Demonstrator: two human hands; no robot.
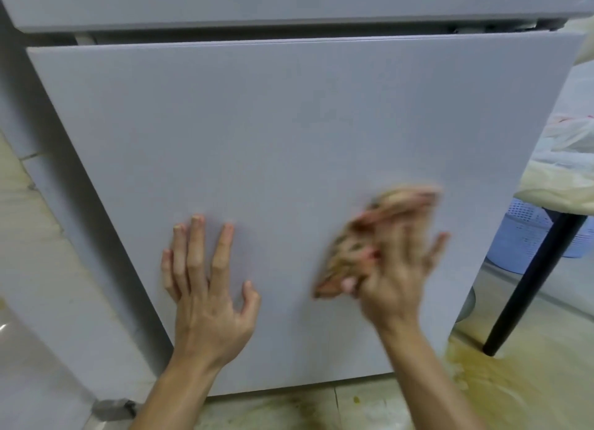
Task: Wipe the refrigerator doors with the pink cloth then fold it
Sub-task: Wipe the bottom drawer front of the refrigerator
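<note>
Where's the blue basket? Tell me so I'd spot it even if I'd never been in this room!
Start at the big grey refrigerator door and look past its right edge. There a black table leg slants to the floor, and the blue basket sits behind it. It is the only pale blue thing, with tiny holes all over its side.
</note>
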